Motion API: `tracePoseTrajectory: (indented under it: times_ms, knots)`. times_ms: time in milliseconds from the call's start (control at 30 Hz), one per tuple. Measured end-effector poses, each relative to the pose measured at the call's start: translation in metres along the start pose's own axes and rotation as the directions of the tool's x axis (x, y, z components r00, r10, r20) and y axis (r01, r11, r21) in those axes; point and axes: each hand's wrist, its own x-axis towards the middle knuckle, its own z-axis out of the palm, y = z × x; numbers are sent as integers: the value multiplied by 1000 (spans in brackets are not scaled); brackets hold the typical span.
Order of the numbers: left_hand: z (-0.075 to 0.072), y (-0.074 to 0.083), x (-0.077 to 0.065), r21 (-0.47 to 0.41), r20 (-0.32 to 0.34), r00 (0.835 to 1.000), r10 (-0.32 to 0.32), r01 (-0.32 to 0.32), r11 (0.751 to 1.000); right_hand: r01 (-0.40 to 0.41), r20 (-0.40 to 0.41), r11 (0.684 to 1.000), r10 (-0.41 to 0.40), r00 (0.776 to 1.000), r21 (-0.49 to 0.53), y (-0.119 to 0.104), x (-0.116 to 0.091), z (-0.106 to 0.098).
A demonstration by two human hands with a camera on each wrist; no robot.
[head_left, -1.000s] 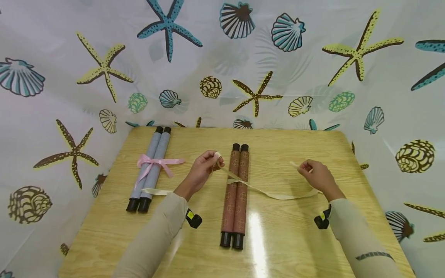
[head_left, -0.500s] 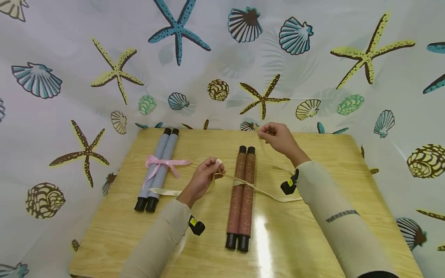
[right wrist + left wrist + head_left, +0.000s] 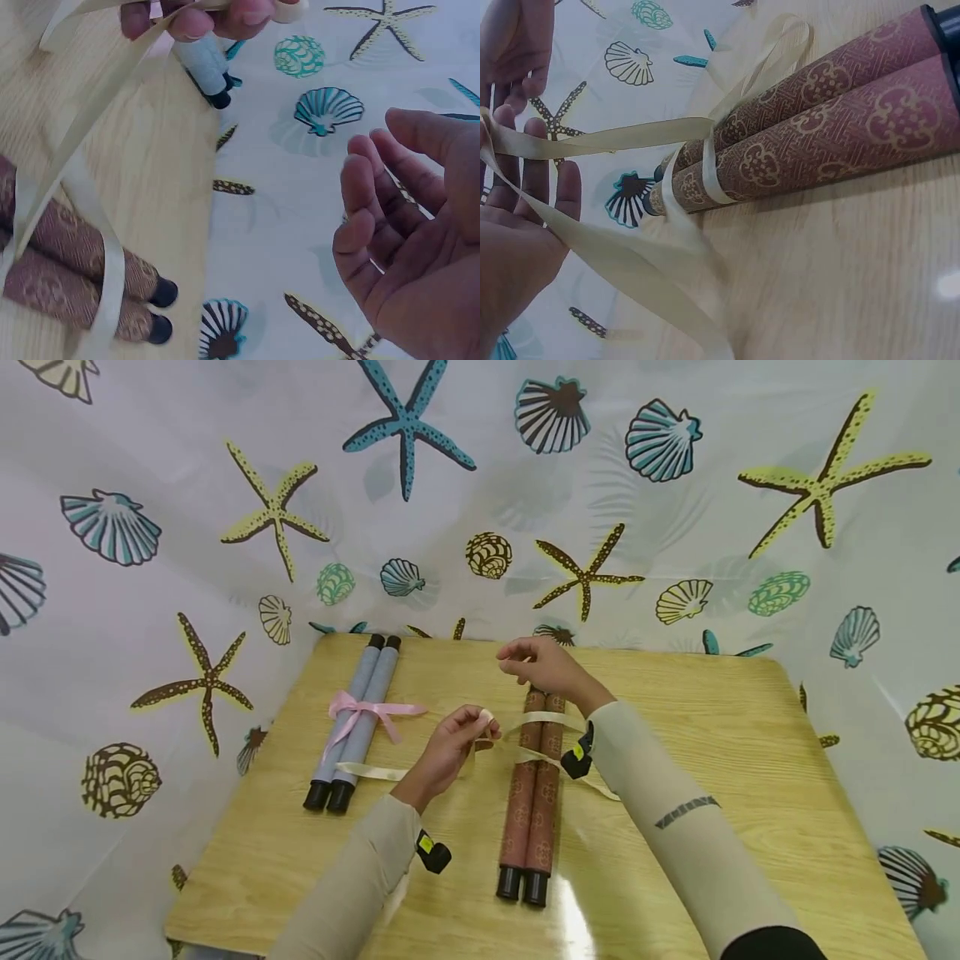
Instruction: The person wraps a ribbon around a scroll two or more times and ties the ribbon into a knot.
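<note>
Two brown patterned scrolls (image 3: 528, 818) with black end caps lie side by side on the table. A cream ribbon (image 3: 645, 135) goes round their middle, and another stretch of it crosses them nearer the far end. To the left of the scrolls, my left hand (image 3: 446, 752) pinches the ribbon between thumb and fingers, with a loop and a tail hanging from it. My right hand (image 3: 551, 670) is over the scrolls' far end, partly hiding it. In the right wrist view its fingers (image 3: 358, 187) are loosely bent, with nothing between them.
On the left, two light blue scrolls (image 3: 360, 727) lie tied with a pink ribbon (image 3: 360, 708) in a bow. A cream ribbon end reaches toward them. Behind the wooden table (image 3: 697, 718) hangs a white curtain (image 3: 450, 510) printed with shells and starfish.
My right hand has moved left from the table's right side to above the scrolls' far end, carrying the ribbon across them and letting it go. My left hand keeps its pinch nearly in place.
</note>
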Motion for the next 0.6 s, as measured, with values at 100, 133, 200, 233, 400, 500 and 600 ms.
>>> tracePoseTrajectory:
  times_ms: [100,133,200,233,400,500,600]
  knots:
    - [7,5,7,104,20,999,34,-36,994,8,-42,999,-10,999,-51,6,-20,-13]
    - [10,7,10,134,23,999,45,-48,990,12,-48,997,-15,999,-70,8,-27,-16]
    - [18,11,15,190,28,997,66,-70,979,25,-44,995,-29,999,-94,12,-40,-21]
    - [22,13,17,211,31,997,72,-77,974,33,-34,994,-36,999,-107,15,-46,-22]
    - [44,20,30,275,23,996,86,-89,957,64,3,983,-64,998,-171,17,-65,-19]
    - [52,21,38,291,48,996,77,-88,953,60,-12,970,-65,998,-236,17,-71,-17]
    - [52,22,46,320,105,994,10,-43,946,59,-34,955,-72,997,-291,17,-76,-18]
